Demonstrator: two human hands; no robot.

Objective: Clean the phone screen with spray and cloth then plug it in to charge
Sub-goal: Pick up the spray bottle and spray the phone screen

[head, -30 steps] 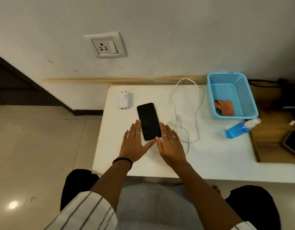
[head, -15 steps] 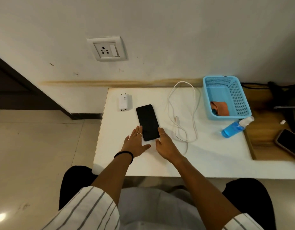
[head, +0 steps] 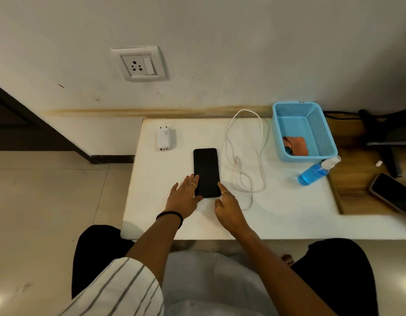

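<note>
black glass-faced phone (head: pixel 206 172) flat on white surface (head: pixel 288 213), between both sets of fingers | left hand (head: pixel 183 196) fingers spread, right hand (head: pixel 227 207) fingers loosely extended, touching its edges, likely squaring it for cleaning | blue spray bottle (head: pixel 312 173) well right of fingers

Both hands (head: pixel 206 201) flanking dark phone (head: pixel 206 169)

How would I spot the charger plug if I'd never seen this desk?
Start at the white table under the wall socket. Near its far left corner, left of the black phone, lies the charger plug: a small white block with metal pins, unattached to the looped white cable.
</note>
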